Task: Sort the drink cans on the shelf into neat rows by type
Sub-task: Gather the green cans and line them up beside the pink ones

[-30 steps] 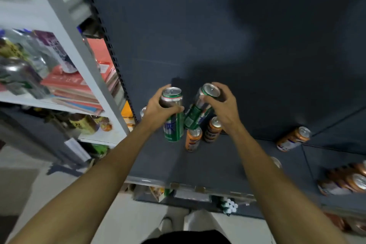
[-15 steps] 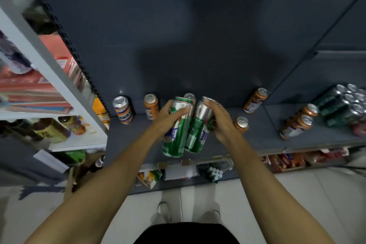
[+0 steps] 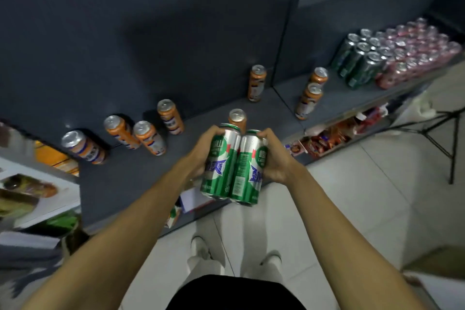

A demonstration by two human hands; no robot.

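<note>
Gripping 2 tall green cans (image 3: 232, 163), silver tops, w/ both hands (image 3: 273, 158)

Two tall green cans, left (image 3: 219, 162) and right (image 3: 249, 167), side by side and touching, upright, gripped in front of the dark shelf (image 3: 141, 181). Orange cans (image 3: 149, 137) scattered upright across the shelf. Green cans (image 3: 357, 61) and pink cans (image 3: 417, 50) in rows far right.
</note>
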